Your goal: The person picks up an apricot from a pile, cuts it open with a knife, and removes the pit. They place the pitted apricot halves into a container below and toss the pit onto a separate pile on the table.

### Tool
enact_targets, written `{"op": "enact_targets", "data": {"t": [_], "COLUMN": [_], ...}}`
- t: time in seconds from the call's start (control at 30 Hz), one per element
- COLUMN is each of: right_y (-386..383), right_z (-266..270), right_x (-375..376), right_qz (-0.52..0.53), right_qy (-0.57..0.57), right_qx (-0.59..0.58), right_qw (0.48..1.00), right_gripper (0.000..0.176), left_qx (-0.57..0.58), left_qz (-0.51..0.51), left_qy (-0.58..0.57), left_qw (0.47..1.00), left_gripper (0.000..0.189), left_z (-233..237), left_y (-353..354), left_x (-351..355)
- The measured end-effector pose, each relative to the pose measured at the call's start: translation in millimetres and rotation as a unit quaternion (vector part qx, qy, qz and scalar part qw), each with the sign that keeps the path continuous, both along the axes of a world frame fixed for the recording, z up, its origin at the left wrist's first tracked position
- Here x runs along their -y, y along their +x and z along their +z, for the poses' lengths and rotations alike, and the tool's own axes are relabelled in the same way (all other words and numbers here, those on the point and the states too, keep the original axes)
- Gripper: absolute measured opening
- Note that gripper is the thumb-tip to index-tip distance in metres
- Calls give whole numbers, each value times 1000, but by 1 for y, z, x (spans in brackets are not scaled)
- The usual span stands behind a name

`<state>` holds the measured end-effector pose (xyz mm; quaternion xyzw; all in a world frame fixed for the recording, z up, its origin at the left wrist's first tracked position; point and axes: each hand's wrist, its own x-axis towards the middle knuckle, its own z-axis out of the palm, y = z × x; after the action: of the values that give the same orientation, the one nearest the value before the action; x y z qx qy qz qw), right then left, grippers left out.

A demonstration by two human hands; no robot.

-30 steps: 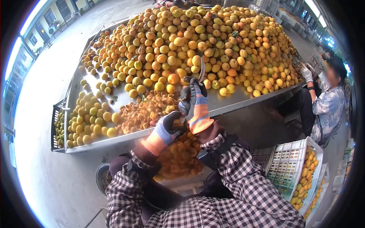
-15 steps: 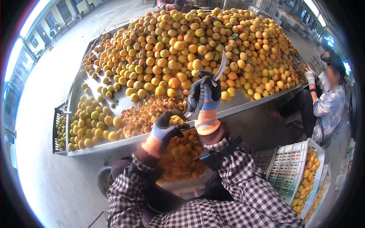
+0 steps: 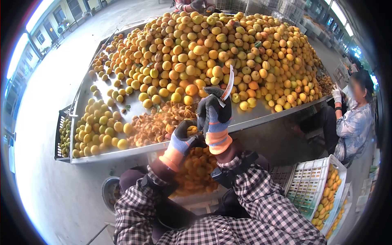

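My left hand point(image 3: 182, 140), in a black, blue and orange glove, is closed round a yellow-orange fruit point(image 3: 192, 130) above the table's near edge. Touching or nearly touching it, my right hand point(image 3: 215, 118) grips a curved knife point(image 3: 229, 86) whose blade points up. Both hands are in front of the heap of round yellow fruit point(image 3: 192, 49). Beside my left hand lie orange-brown cut pieces point(image 3: 153, 126) on the metal table point(image 3: 118, 155). Below my hands is a pile of halved orange fruit point(image 3: 196, 167).
Greenish-yellow fruit point(image 3: 96, 130) lies at the table's left corner by a black crate point(image 3: 61, 134). A bucket point(image 3: 109, 194) stands at lower left. White crates point(image 3: 308, 183) of fruit are at lower right. A co-worker point(image 3: 353, 122) sits at right; another person's hands point(image 3: 199, 5) show behind the heap.
My right hand and the knife have come lower and slightly left. My left hand has shifted a little right, and the two hands are closer together. The view has turned slightly.
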<state>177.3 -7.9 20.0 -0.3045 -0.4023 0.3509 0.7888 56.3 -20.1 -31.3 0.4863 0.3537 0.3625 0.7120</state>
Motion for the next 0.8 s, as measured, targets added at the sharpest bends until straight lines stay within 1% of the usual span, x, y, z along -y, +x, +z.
{"op": "enact_targets", "data": {"t": [0.07, 0.1, 0.13, 0.17, 0.2, 0.23, 0.3, 0.33, 0.37, 0.4, 0.47, 0.5, 0.57, 0.6, 0.67, 0.73, 0.8], "right_y": [-1, -1, -1, -1, -4, -4, -8, -10, -11, -8, -2, -1, -1, -1, 2, 5, 7], "right_z": [-7, -20, -24, -28, -26, -30, -32, -29, -26, -24, -22, -18, -12, -12, -14, -19, -28], "right_x": [4, 2, 0, 0, -1, -5, -13, -17, -21, -25, -22, -20, -19, -21, -24, -27, -30], "right_qz": [0, -42, -84, -45, -104, -110, -114, -76, -38, -19, -8, -7, 13, 13, 0, -6, 20], "right_qy": [-5, -22, -36, -20, -37, -29, -21, -35, -48, -52, -140, -142, -215, -214, -249, -262, -290], "right_qx": [7, 63, 119, 107, 168, 175, 181, 64, -55, -110, -156, -156, -228, -228, -278, -275, -344], "right_qw": [1000, 997, 989, 993, 979, 978, 976, 994, 997, 992, 978, 977, 950, 950, 928, 925, 893], "right_gripper": [34, 29, 24, 25, 23, 24, 24, 28, 35, 33, 28, 28, 25, 25, 25, 25, 24], "left_qx": [4, -13, -30, -52, -74, -55, -46, -35, -168, -169, -112, -139, -131, -122, -112, -103, -115], "left_qz": [47, 94, 110, 136, 163, 178, 174, 168, 158, 157, 162, 165, 163, 158, 158, 155, 149], "left_qy": [129, 184, 178, 205, 230, 216, 220, 223, 267, 267, 292, 308, 307, 306, 315, 324, 326], "left_qw": [991, 978, 977, 968, 956, 959, 959, 960, 935, 936, 936, 927, 929, 931, 929, 927, 926], "left_gripper": [42, 42, 44, 44, 44, 41, 39, 37, 36, 36, 41, 39, 38, 37, 37, 36, 35], "left_z": [-8, -20, -25, -30, -31, -32, -35, -37, -39, -34, -24, -24, -19, -17, -19, -16, -14], "left_y": [4, 8, 11, 15, 19, 23, 23, 23, 17, 16, 16, 14, 13, 13, 13, 14, 14], "left_x": [3, 4, 6, 6, 7, 8, 7, 6, 4, 4, 4, 3, 3, 3, 2, 1, 3]}}
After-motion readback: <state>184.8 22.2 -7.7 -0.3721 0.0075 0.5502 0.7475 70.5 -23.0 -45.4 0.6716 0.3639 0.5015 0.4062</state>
